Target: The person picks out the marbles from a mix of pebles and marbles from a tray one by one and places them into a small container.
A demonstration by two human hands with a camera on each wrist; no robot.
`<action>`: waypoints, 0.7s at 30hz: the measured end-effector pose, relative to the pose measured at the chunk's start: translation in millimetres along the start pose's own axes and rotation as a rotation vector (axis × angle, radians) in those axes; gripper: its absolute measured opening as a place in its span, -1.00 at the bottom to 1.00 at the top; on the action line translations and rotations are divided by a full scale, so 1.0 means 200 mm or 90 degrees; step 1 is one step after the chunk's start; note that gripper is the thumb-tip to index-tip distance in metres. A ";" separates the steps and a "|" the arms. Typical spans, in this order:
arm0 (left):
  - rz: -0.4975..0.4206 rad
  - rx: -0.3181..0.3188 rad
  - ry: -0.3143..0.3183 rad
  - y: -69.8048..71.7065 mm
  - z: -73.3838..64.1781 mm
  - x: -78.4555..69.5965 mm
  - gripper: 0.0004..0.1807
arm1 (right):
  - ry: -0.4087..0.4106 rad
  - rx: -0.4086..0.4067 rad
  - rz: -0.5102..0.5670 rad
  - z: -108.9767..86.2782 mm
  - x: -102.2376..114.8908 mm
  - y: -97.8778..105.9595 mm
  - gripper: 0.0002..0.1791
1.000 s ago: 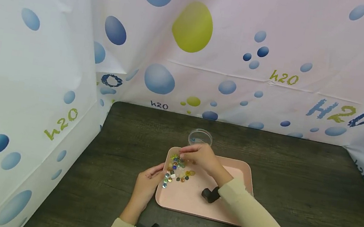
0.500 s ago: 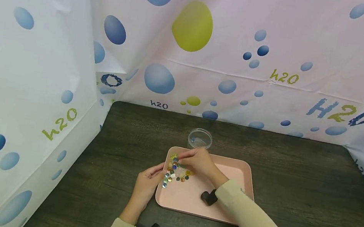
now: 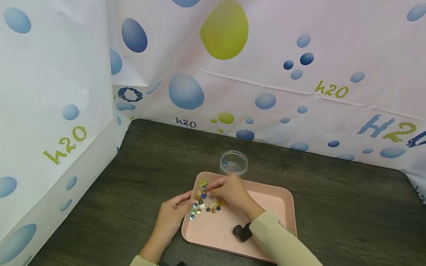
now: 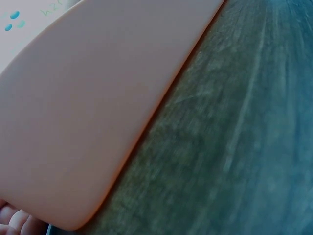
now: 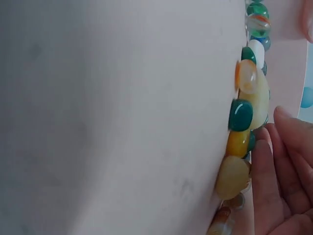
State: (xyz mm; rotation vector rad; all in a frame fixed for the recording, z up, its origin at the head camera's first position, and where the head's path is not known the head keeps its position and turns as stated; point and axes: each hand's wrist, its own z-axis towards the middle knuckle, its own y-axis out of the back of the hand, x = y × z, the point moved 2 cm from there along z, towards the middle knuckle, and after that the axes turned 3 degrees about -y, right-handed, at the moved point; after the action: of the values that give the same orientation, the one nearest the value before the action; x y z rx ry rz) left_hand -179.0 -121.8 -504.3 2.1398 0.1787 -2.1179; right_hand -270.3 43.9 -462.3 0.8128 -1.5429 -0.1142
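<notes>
My left hand (image 3: 172, 216) grips the left rim of a pink tray (image 3: 219, 236), its thumb over the edge. Glass marbles (image 3: 193, 212) and polished stones lie grouped in the tray's left part. Among them my right hand (image 3: 233, 192) reaches down. The right wrist view shows its thumb and fingers close together beside a yellow stone (image 5: 238, 143) and a dark green stone (image 5: 241, 115); whether anything is between the fingertips cannot be made out. A pale, larger stone (image 5: 255, 104) lies just beyond. Left fingers (image 4: 19, 220) show at the tray's edge in the left wrist view.
Behind the tray stands a round clear dish (image 3: 235, 153) with a small blue marble (image 3: 226, 164) in it. The dark wooden table (image 3: 355, 225) runs back to a white printed sheet (image 3: 247, 65) hung behind and at the sides.
My right hand has come down from the tray's back edge, towards me, into the stones and marbles. The left hand stays on the rim, and the tray has hardly moved.
</notes>
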 end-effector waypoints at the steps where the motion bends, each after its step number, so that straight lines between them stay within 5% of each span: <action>1: 0.002 0.000 -0.001 0.00 0.00 0.00 -0.58 | 0.001 -0.003 -0.009 0.00 0.00 0.00 -0.89; 9: 0.018 -0.001 -0.015 0.00 0.00 0.01 -0.58 | 0.023 -0.020 -0.088 0.01 0.00 -0.03 -0.93; 21: -0.023 0.021 -0.001 0.00 0.00 0.01 -0.58 | 0.026 -0.014 -0.102 0.02 0.00 -0.02 -0.97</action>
State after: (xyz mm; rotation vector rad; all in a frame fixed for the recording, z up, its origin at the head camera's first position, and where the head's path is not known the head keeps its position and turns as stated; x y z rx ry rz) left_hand -179.2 -122.5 -505.9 2.1699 0.1842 -2.1572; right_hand -272.1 39.4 -465.5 0.9148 -1.4346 -0.2299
